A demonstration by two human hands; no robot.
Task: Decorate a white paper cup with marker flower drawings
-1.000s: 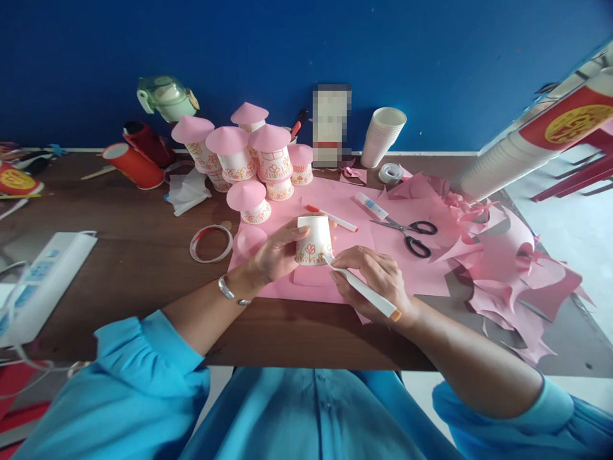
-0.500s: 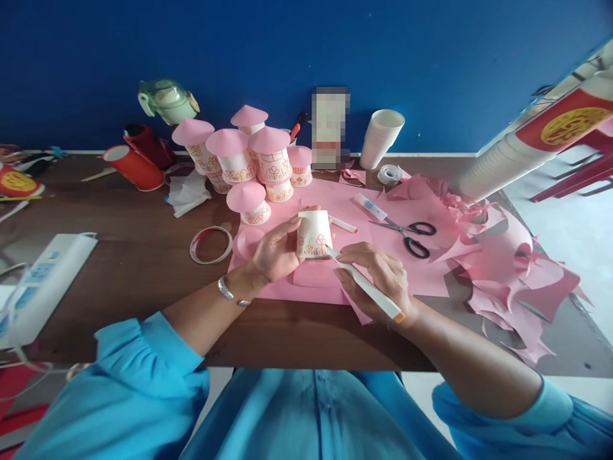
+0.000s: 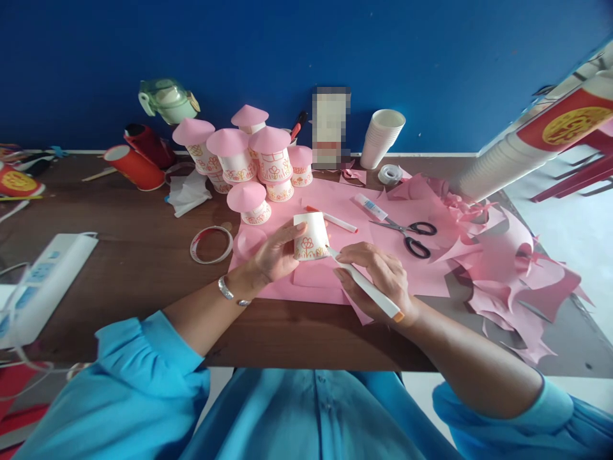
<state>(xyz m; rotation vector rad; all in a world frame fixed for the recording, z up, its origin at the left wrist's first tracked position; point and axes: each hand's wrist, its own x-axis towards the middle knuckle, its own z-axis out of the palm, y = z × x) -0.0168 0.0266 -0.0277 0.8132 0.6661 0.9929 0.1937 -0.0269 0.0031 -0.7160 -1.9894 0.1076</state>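
Note:
My left hand [image 3: 278, 250] grips a white paper cup [image 3: 310, 231], held upside down above the pink paper. Flowers and grass in red and orange run around the cup's wide lower edge. In my right hand [image 3: 376, 278] is a white marker pen [image 3: 368, 291] with an orange end, its tip at the cup's lower right edge. Another white marker with red ends [image 3: 341, 222] lies on the pink sheet [image 3: 330, 191] just behind the cup. Several decorated cups with pink cone roofs [image 3: 246, 198] stand beyond my left hand.
Black-handled scissors [image 3: 416, 237] and a glue tube [image 3: 370, 207] lie to the right, near crumpled pink scraps [image 3: 517, 255]. At the back stands a white cup stack [image 3: 383, 139]. Left are a tape roll [image 3: 211, 245], a red cup [image 3: 133, 167] and a power strip [image 3: 52, 281].
The cup has been turned in my left hand and shifted slightly left, so its drawn flower now sits further left. More of the marker behind it shows. My right hand stays nearly still.

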